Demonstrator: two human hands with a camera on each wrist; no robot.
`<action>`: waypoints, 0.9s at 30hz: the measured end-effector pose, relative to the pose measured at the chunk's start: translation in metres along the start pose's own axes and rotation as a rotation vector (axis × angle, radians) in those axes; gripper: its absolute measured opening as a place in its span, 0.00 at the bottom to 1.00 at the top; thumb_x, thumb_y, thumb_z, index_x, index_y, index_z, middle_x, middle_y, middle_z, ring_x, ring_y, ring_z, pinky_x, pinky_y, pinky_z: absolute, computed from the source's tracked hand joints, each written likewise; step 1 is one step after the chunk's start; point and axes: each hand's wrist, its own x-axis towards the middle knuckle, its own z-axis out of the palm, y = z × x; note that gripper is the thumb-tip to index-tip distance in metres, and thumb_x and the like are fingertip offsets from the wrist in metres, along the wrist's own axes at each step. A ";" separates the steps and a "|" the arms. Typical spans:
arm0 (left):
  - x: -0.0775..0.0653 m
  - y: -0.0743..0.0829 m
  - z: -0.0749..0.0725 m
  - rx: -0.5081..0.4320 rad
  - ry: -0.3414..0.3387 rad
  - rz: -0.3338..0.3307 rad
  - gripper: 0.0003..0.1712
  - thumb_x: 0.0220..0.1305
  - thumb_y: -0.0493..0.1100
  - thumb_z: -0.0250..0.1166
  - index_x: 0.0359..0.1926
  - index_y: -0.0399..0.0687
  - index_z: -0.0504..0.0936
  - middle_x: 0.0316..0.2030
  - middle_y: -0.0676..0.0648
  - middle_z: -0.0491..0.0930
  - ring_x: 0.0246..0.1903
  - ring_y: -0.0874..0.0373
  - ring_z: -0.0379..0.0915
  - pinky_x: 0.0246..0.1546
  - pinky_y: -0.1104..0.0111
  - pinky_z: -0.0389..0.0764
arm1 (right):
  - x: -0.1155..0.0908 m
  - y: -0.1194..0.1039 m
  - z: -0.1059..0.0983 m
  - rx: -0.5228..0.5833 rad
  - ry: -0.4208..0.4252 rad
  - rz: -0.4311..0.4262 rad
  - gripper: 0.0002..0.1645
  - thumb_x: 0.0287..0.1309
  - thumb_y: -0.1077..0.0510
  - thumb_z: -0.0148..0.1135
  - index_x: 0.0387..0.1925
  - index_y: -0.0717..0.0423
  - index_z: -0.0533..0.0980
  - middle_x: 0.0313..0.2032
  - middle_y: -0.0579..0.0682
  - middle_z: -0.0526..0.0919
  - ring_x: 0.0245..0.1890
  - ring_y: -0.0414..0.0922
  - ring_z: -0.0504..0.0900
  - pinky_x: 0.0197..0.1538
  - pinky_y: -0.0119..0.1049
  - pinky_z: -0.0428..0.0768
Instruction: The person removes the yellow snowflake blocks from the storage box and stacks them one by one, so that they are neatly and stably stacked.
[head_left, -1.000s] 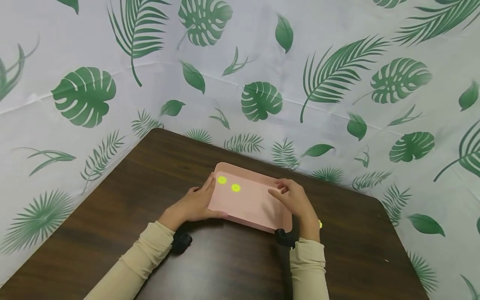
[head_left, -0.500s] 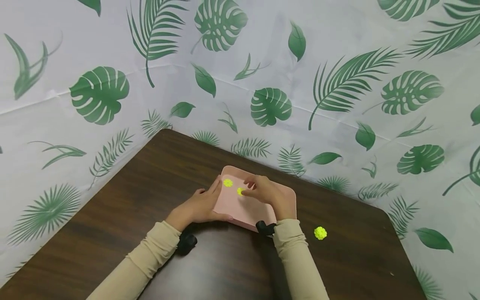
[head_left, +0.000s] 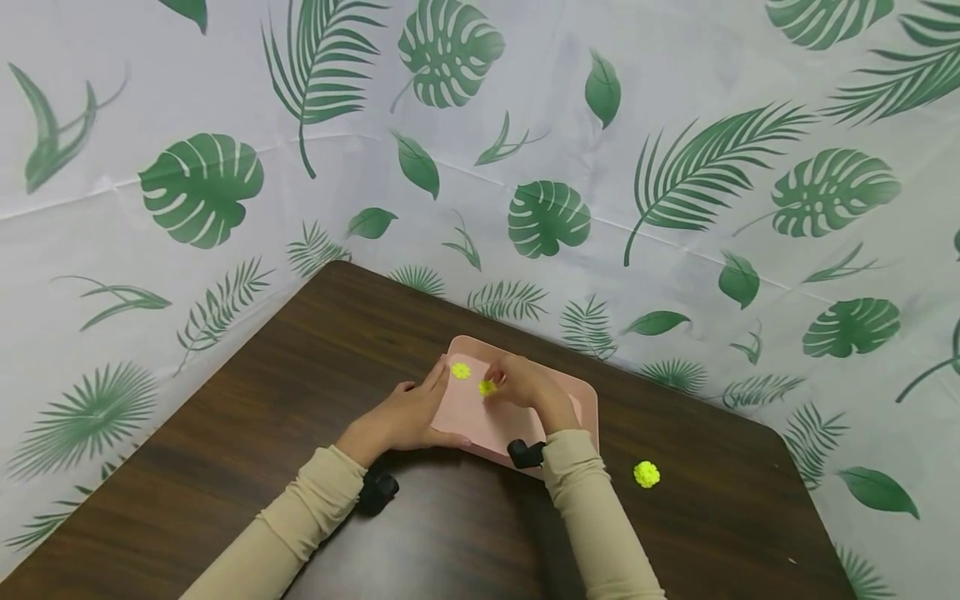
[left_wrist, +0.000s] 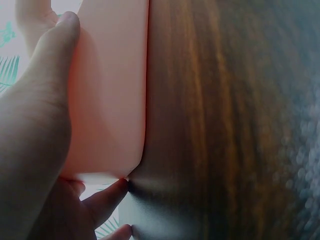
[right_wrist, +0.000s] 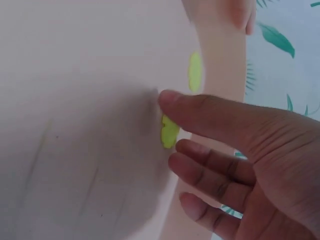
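Note:
A shallow pink tray [head_left: 457,429] sits at an angle on the table. My left hand [head_left: 401,417] touches its left corner, fingers straight along the short end and thumb along the near side. In the left wrist view the thumb lies against the tray's wall and fingertips meet the lower corner. My right hand [head_left: 525,387] reaches inside the tray. Its thumb and fingertips close around a yellow flower-shaped piece [right_wrist: 170,134], partly hidden behind the thumb. A second yellow flower piece [head_left: 461,371] lies flat on the tray floor near the left end.
A clump of yellow flower pieces [head_left: 647,475] lies on the dark wooden table [head_left: 712,517], right of the tray. A white cloth with green leaf prints [head_left: 465,250] hangs behind the table's far edges.
My right hand has moved left from the tray's right end to the nearer yellow flower piece, its fingers drawing in around it. My left hand has stayed at the tray's corner.

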 end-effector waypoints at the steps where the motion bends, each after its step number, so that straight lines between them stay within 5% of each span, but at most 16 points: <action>1: 0.000 0.000 0.000 0.000 0.001 -0.002 0.71 0.61 0.76 0.65 0.81 0.34 0.40 0.82 0.38 0.32 0.70 0.44 0.68 0.72 0.40 0.55 | 0.000 0.000 0.001 0.003 0.000 0.006 0.20 0.55 0.60 0.79 0.49 0.61 0.85 0.41 0.52 0.85 0.40 0.47 0.81 0.49 0.42 0.82; 27: -0.005 0.006 -0.002 -0.011 0.012 -0.003 0.71 0.60 0.75 0.66 0.81 0.33 0.41 0.82 0.37 0.34 0.68 0.44 0.70 0.72 0.41 0.56 | -0.002 0.000 0.008 0.002 0.001 -0.016 0.15 0.55 0.65 0.77 0.46 0.56 0.86 0.41 0.51 0.86 0.43 0.48 0.83 0.51 0.42 0.83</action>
